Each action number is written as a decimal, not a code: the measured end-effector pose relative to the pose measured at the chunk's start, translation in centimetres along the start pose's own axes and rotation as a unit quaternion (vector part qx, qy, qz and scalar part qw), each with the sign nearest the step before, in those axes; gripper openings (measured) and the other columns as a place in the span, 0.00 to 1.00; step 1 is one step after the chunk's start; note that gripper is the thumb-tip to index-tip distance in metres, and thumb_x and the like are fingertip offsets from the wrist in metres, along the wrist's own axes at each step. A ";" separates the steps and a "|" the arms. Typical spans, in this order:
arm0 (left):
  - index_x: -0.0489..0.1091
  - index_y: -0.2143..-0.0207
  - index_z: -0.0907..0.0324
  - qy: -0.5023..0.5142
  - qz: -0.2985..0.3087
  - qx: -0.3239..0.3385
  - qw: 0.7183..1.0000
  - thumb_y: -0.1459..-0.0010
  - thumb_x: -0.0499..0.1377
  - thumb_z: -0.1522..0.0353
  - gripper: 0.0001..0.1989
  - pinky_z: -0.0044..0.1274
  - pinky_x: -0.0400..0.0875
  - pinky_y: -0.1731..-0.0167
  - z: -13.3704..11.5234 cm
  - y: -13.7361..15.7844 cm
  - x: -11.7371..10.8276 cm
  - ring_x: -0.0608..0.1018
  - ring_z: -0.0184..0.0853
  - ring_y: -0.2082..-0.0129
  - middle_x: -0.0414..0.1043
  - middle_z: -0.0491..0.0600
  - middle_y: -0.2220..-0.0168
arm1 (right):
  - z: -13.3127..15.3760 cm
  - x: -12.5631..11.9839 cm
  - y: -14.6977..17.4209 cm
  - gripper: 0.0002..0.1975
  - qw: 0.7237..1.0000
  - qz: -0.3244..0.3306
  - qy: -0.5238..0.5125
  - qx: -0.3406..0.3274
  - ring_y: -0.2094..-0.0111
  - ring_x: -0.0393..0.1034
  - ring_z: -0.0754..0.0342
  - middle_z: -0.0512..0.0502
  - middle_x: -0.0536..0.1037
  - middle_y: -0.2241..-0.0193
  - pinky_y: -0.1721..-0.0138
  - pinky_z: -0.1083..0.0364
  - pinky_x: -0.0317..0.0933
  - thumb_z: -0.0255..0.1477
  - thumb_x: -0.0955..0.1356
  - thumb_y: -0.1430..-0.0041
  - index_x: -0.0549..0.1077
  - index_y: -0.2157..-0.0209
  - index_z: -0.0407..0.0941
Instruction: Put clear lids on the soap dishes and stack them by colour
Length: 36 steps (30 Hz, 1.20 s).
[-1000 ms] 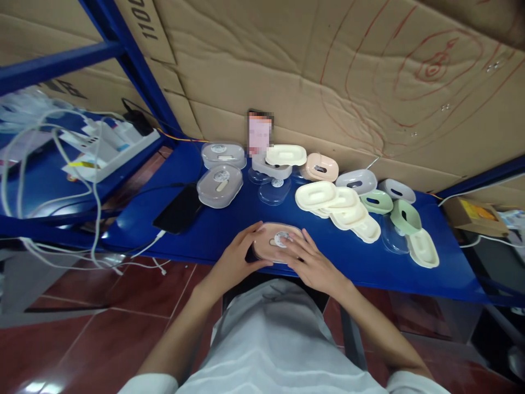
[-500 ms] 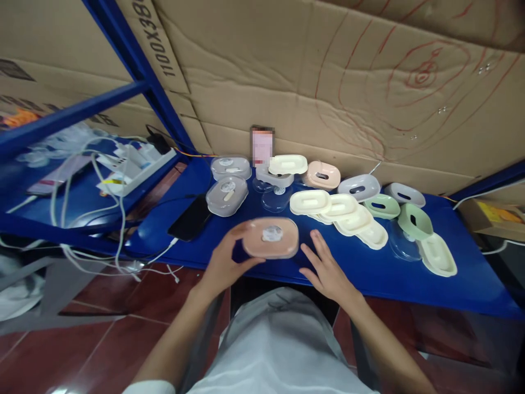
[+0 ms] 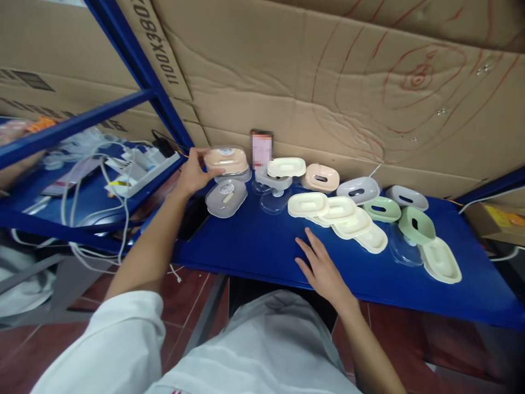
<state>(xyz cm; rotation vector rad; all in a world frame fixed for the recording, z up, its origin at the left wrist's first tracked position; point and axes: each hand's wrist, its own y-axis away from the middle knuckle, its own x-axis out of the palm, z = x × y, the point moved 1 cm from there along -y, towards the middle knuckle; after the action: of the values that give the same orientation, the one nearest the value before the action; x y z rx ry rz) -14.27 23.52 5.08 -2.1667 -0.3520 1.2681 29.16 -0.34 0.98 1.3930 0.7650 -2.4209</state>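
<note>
My left hand [image 3: 199, 174] grips a pink soap box [image 3: 229, 163] with a clear lid and a round sticker, at the back left of the table. It sits over a grey lidded soap box [image 3: 241, 177], mostly hidden under it. Just in front lies another grey lidded soap box [image 3: 223, 203]. My right hand [image 3: 322, 269] is open over the table with its fingers spread, holding nothing. Beyond its fingertips several cream trays [image 3: 344, 216] lie overlapping. Clear lids [image 3: 275, 201] rest near a grey base with a cream tray [image 3: 287, 166] on top.
To the right stand a pink base [image 3: 322, 178], green bases [image 3: 416, 225] and grey bases [image 3: 358, 190]. A phone [image 3: 261, 149] leans on the cardboard wall [image 3: 254, 65]. White cables and a power strip [image 3: 143, 175] crowd the left shelf, where another person's arm [image 3: 20, 161] shows.
My left hand has carried the pink soap box from the front of the table to the back left, over the grey box. My right hand stays open near its earlier place.
</note>
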 end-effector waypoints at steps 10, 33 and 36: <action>0.61 0.41 0.67 -0.002 -0.012 -0.051 0.999 0.28 0.61 0.52 0.29 0.49 0.67 0.34 -5.9 3.0 -2.1 0.71 0.49 0.35 0.67 0.58 0.36 | 0.0 0.2 -0.3 0.25 1.000 0.022 0.012 0.005 0.27 0.61 0.39 0.39 0.59 0.24 0.31 0.36 0.66 0.34 0.63 0.22 0.65 0.28 0.50; 0.72 0.46 0.55 0.060 0.143 -0.005 0.988 0.26 0.58 0.62 0.11 0.44 0.74 0.39 -20.1 20.4 -1.5 0.73 0.49 0.39 0.71 0.57 0.45 | -0.1 0.5 -0.5 0.28 0.995 -0.008 0.081 0.051 0.22 0.48 0.35 0.34 0.51 0.22 0.28 0.30 0.53 0.36 0.61 0.22 0.59 0.26 0.49; 0.72 0.48 0.55 0.079 0.144 0.013 0.986 0.25 0.55 0.64 0.10 0.41 0.74 0.39 -19.7 19.2 -1.4 0.76 0.46 0.40 0.72 0.56 0.46 | -0.1 0.6 -0.5 0.27 0.995 -0.003 0.084 0.053 0.22 0.47 0.35 0.34 0.51 0.22 0.28 0.30 0.53 0.37 0.61 0.22 0.61 0.26 0.48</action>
<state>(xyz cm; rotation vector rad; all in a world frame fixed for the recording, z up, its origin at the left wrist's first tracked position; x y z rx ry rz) 0.61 0.57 1.50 -2.3386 0.0440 1.2303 28.73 0.15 0.56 1.6543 0.6872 -2.4034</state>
